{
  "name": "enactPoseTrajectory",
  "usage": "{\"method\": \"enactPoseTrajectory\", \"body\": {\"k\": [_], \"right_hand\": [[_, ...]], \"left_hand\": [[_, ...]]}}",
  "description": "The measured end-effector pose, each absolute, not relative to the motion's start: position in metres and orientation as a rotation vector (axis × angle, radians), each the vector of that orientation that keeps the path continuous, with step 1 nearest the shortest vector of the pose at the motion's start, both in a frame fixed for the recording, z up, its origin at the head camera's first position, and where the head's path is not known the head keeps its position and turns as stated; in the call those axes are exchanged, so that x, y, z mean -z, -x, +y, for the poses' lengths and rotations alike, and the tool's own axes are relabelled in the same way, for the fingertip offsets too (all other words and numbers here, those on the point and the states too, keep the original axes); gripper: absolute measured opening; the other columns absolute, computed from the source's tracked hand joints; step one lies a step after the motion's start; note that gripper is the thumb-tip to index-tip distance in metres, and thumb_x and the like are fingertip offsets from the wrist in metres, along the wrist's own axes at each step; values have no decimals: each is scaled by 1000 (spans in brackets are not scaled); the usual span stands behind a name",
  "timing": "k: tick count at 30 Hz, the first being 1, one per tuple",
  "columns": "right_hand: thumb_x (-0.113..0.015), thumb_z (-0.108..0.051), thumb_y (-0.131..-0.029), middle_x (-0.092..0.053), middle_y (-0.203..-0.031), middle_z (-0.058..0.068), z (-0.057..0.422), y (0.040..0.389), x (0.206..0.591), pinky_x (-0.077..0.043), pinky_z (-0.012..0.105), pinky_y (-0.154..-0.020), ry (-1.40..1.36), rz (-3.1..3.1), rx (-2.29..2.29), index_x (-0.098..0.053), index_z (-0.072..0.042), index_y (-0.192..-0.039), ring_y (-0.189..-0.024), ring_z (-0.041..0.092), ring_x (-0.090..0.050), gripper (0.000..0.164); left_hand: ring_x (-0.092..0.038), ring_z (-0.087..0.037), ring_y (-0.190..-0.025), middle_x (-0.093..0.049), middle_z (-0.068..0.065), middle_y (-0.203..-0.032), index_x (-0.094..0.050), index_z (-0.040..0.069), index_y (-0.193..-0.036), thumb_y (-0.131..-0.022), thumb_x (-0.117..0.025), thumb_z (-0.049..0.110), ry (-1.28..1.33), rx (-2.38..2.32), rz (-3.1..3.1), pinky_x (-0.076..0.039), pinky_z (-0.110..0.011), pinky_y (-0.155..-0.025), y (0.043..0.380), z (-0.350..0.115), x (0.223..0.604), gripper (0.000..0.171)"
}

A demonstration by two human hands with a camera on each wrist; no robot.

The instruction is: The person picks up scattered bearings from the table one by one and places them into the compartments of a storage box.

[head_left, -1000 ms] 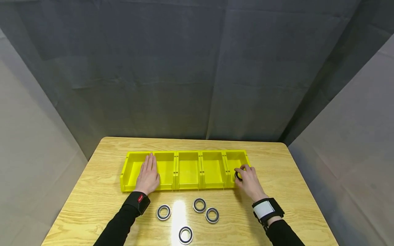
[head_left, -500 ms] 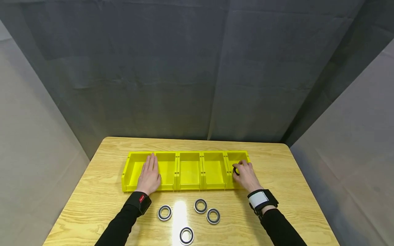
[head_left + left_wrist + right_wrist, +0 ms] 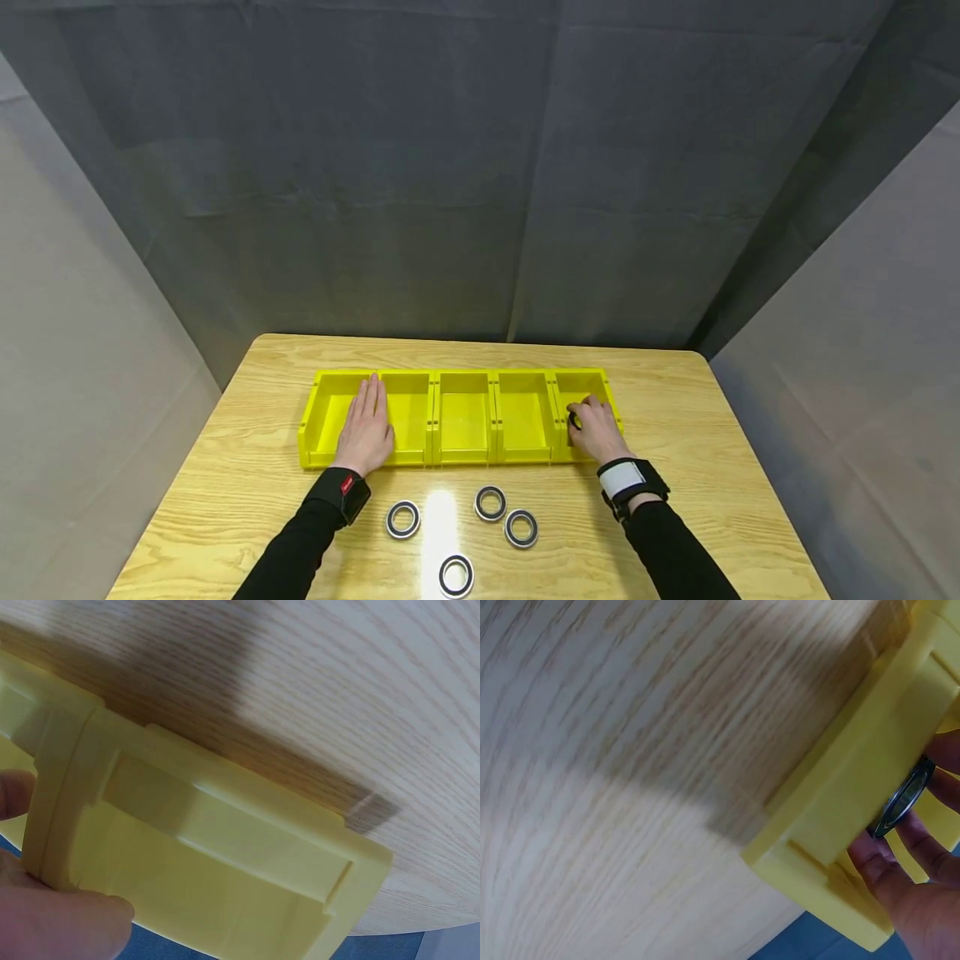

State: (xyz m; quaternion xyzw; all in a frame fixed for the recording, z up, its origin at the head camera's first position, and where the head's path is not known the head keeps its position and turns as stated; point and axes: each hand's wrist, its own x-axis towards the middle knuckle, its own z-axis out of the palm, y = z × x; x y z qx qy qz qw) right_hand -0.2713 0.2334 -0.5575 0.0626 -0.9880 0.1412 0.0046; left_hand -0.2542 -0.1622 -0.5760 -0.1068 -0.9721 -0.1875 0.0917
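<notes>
A row of joined yellow bins (image 3: pixel 462 417) stands on the wooden table. My right hand (image 3: pixel 598 432) reaches into the rightmost bin and pinches a bearing (image 3: pixel 574 419) between thumb and fingers. In the right wrist view the bearing (image 3: pixel 904 799) is tilted on edge behind the bin's front wall. My left hand (image 3: pixel 364 435) lies across the divider between the two leftmost bins, fingers straight and pointing away. The left wrist view shows its thumb (image 3: pixel 71 922) beside that divider.
Several more bearings lie flat on the table in front of the bins: one at the left (image 3: pixel 402 519), one at the front (image 3: pixel 455 576), and a close pair, the upper bearing (image 3: pixel 490 503) and the lower bearing (image 3: pixel 521 528). Grey cloth (image 3: pixel 420 183) hangs behind the table (image 3: pixel 225 500).
My right hand has moved slightly left and farther into the rightmost bin, carrying the bearing with it. The left hand has kept its place on the divider.
</notes>
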Motion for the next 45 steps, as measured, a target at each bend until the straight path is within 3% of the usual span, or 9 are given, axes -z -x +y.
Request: {"method": "enactPoseTrajectory", "body": {"k": [6,15,30,36,45], "right_hand": [[-72,-6,-88,-62,-118,27,231,275,565,-48,56,-93,-153,-3154,-463,-69,2,-123,-107,45,-56,36],[-73,-1,-86,-63,-114,26,229,273,576,-47,56,-97,-172,-3155,-447,-69,5,-122,-106,43,-58,37],[-72,1,-87,-61,-130,29,233,259,563,-50,58,-103,-194,-3064,-562,-68,4,-123,-119,47,-60,37],[-64,7,-88,-59,-134,31,237,248,559,-50,59,-103,-200,-2995,-647,-66,6,-124,-123,49,-58,36],[-56,3,-93,-57,-137,32,238,235,549,-49,60,-104,-162,-2946,-694,-62,7,-130,-126,48,-57,37]], "left_hand": [[-21,-48,-152,-20,-31,-164,-26,-14,-152,-94,-57,6,302,536,-2919,-26,-61,-123,254,-162,575,69],[-22,-48,-152,-20,-31,-164,-25,-14,-153,-94,-58,7,308,512,-2916,-26,-60,-123,254,-163,577,70],[-22,-48,-152,-21,-31,-164,-27,-14,-152,-93,-58,6,295,529,-2921,-27,-60,-122,252,-161,573,70],[-21,-48,-152,-21,-31,-164,-27,-14,-152,-93,-60,6,293,549,-2908,-26,-61,-123,253,-161,574,71],[-21,-49,-152,-20,-31,-164,-26,-15,-152,-93,-59,5,296,566,-2916,-25,-61,-123,253,-161,573,71]]}}
